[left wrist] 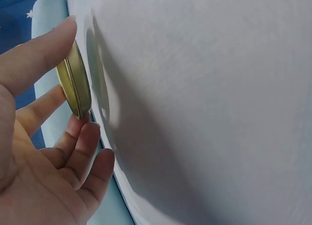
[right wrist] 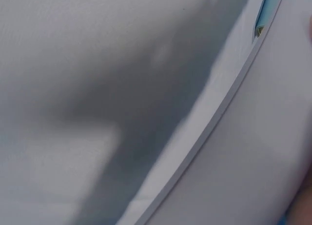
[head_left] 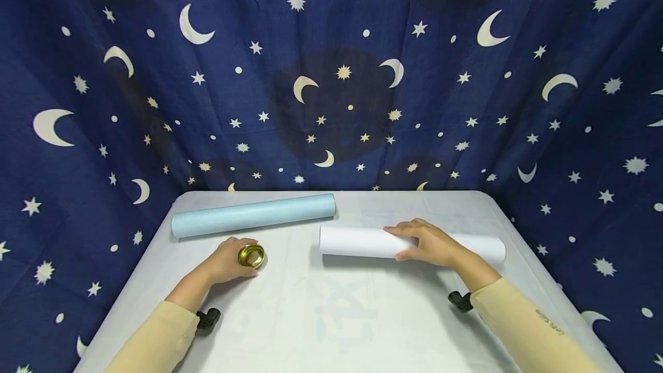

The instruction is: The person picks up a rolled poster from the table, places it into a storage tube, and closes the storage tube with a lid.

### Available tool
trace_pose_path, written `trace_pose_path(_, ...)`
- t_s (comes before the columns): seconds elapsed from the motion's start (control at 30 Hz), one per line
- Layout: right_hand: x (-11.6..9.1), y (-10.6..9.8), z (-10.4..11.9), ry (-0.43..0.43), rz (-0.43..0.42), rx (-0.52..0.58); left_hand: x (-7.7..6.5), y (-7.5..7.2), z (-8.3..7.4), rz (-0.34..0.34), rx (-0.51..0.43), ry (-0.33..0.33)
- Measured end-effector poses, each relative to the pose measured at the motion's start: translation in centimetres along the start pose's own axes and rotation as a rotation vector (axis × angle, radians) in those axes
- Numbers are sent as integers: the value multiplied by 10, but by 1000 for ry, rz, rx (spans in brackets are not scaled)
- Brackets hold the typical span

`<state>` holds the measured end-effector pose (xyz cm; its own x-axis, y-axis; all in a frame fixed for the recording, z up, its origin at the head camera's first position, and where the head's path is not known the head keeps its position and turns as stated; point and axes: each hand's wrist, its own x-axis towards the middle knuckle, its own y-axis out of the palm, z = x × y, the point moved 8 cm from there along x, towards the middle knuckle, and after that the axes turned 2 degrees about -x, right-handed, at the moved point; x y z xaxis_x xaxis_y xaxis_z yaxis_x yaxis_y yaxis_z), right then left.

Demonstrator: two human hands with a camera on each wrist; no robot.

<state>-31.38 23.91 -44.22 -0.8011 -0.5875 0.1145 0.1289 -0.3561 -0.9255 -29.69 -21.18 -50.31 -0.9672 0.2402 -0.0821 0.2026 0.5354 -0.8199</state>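
My left hand (head_left: 228,261) pinches a small round gold tin (head_left: 252,256) between thumb and fingers, over the left part of the table. In the left wrist view the tin (left wrist: 75,83) is seen edge-on, with a thin seam along its side and its shadow on the white cloth beyond. My right hand (head_left: 427,243) grips a long white roll (head_left: 357,242) around its middle, thumb on the near side and fingers over the top. The right wrist view shows mostly the white roll's surface (right wrist: 243,137), with only a bit of the hand at the right edge.
A light blue roll (head_left: 254,215) lies slantwise at the back left of the table, just beyond my left hand. White cloth covers the table (head_left: 290,327). Dark blue curtains (head_left: 331,102) with moons and stars stand along the back and both sides.
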Motion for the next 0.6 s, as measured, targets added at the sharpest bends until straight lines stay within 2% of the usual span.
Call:
trace_pose_path(0.27, 0, 1, -1, -8, -18, -12, 0, -2, -7, -37, -51, 45)
trace_pose_path(0.6, -1, 0, -1, 3, -28, -15, 4, -5, -20, -44, -112, 109)
